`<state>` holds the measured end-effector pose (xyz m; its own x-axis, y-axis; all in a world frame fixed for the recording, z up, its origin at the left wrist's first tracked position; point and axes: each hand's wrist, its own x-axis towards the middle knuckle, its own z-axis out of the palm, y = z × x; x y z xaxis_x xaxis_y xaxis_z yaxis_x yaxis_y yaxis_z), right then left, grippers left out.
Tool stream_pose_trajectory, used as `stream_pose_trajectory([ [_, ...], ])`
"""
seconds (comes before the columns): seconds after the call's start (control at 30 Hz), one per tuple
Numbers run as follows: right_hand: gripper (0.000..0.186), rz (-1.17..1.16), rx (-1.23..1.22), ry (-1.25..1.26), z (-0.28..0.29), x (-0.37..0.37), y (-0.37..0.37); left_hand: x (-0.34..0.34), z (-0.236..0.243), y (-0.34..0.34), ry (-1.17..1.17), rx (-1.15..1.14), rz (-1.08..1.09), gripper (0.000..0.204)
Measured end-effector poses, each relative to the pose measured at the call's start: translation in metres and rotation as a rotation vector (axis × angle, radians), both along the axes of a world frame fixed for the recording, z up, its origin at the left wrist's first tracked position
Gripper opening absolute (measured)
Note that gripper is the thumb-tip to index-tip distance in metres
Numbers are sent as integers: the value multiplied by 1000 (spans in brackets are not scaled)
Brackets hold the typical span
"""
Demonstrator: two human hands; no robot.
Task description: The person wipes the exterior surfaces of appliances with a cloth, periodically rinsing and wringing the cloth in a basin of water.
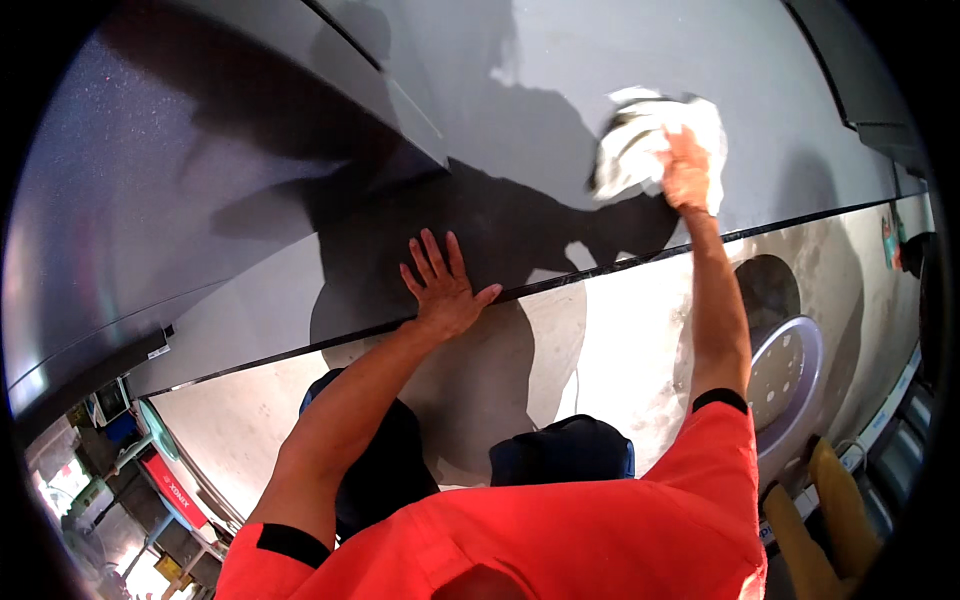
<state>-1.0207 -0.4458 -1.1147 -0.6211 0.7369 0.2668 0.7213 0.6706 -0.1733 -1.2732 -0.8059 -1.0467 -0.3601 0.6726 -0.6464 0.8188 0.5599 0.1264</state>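
Note:
My left hand (446, 297) lies flat with its fingers spread on the grey tabletop (640, 45), close to its dark front edge. Farther out to the right, my right hand (687, 172) presses a crumpled white cloth (640, 145) onto the same surface. That hand and the cloth are slightly blurred, and the cloth hides part of the fingers. Just left of my left hand, the corner of a large dark glossy panel or cabinet (200, 180) rises over the tabletop.
A dark object (860, 60) stands at the table's far right. Below the edge, a pale purple basin (812, 365) rests on the concrete floor (640, 340). Yellow padded shapes (840, 510) are at lower right. Cluttered shelving with a red box (172, 487) fills the lower left.

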Motion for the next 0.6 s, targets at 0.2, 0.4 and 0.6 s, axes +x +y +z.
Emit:
stream_pose_trajectory([
  [0.2,57,-827,388,-267,-38,-10,14,8,-3,5,2,23,-12,108],
  [0.4,57,-88,-58,-48,18,-172,-145,-2,1,-11,11,54,40,106],
  [0.6,56,282,-111,7,46,-171,-260,0,9,-10,-52,101,31,106],
])
